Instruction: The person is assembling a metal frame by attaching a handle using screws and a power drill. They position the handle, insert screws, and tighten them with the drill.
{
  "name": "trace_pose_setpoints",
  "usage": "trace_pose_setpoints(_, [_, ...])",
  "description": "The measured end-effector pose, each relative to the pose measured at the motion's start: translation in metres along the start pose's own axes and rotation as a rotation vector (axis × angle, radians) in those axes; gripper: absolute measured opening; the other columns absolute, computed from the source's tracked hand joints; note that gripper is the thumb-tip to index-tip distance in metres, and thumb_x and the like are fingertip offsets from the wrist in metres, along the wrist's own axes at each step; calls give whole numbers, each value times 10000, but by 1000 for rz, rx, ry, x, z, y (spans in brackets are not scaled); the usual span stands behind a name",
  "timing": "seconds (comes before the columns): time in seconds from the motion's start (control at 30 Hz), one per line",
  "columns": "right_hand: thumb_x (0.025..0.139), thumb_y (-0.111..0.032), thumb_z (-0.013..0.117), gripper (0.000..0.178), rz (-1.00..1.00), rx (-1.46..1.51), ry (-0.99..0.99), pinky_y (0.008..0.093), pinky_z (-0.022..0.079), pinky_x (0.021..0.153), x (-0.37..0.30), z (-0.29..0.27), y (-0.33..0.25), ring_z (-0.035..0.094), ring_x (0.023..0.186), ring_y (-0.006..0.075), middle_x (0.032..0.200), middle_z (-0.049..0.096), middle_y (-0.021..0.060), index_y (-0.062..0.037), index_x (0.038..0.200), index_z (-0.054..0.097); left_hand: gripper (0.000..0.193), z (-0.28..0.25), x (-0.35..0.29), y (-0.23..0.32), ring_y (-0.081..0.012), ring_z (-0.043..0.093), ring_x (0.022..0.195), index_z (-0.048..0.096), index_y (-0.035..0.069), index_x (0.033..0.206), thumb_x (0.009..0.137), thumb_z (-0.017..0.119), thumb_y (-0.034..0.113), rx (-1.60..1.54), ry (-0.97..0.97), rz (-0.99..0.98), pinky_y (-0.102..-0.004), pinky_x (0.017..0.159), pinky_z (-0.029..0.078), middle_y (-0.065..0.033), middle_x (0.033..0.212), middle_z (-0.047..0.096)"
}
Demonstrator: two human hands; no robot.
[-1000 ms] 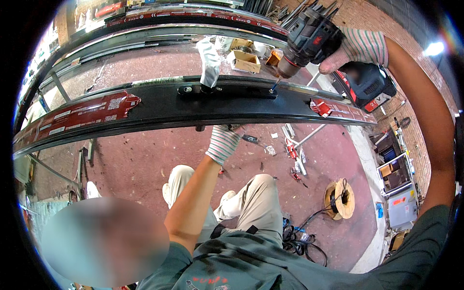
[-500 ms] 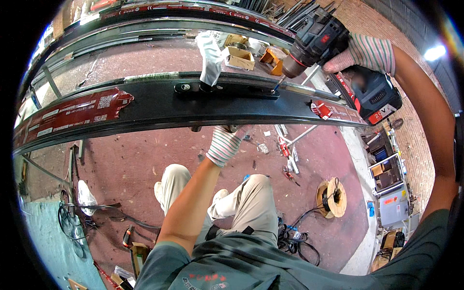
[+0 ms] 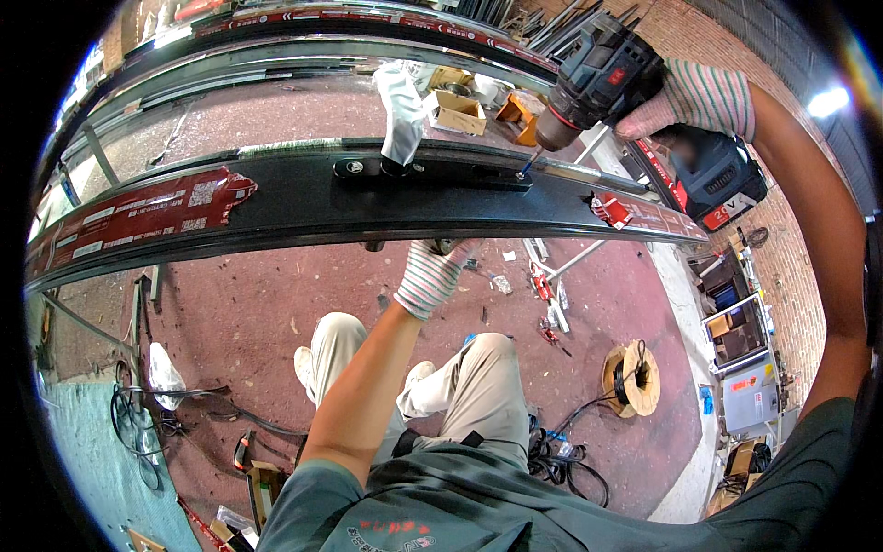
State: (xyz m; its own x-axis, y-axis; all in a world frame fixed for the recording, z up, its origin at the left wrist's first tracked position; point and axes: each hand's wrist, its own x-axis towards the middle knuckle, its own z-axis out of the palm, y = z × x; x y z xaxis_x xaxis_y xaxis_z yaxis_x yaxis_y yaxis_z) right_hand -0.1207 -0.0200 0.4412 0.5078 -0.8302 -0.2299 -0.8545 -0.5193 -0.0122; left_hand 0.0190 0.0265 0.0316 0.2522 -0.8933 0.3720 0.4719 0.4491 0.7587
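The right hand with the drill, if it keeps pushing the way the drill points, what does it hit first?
The right hand aims the cordless drill down-left. Its bit tip already seems to sit at the right end of the black handle plate on the dark door frame rail, so the plate comes first, though depth is unclear.

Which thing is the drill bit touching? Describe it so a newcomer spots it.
Find the long black beam crossing the picture. On its top, just left of the cordless drill in the right hand, sits a flat black plate. It alone carries an upright white-wrapped handle.
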Motion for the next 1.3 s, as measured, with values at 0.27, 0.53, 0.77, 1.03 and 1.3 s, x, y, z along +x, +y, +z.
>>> trace_pose_setpoints(0.27, [758,-360,861,401,19,89,-40,263,438,388,-11,-2,-8,540,474,111,592,563,22,-16,858,680,172,4,0,-1,-95,638,869,687,67,1027,889,760,140,-25,52,-2,-250,760,507,0,949,708])
trace_pose_setpoints(0.53, [758,-367,861,418,29,93,14,250,452,420,-21,-1,-10,555,500,108,610,579,29,-20,914,689,202,4,-10,2,-121,667,913,660,19,1085,892,717,34,-44,47,-157,-273,831,541,-41,1025,716])
trace_pose_setpoints(0.77, [778,-423,836,405,-206,-4,361,239,425,383,-61,2,65,545,439,113,537,537,9,-50,801,681,209,60,-37,138,-135,679,925,663,17,1093,890,703,48,773,-577,-138,-279,848,552,-105,1011,719])
trace_pose_setpoints(1.03, [802,-496,769,404,46,510,548,255,431,479,-142,91,115,520,474,94,570,550,-28,-115,760,641,236,94,36,231,-258,681,938,688,69,1128,901,681,134,1444,-547,457,-350,879,536,-127,1040,704])
trace_pose_setpoints(1.3, [826,-239,769,339,-74,983,617,285,497,545,-227,229,146,598,595,109,821,660,14,-76,1099,654,357,80,69,205,-365,653,999,645,120,1257,924,522,84,1788,-800,491,-431,922,515,-170,1115,676])
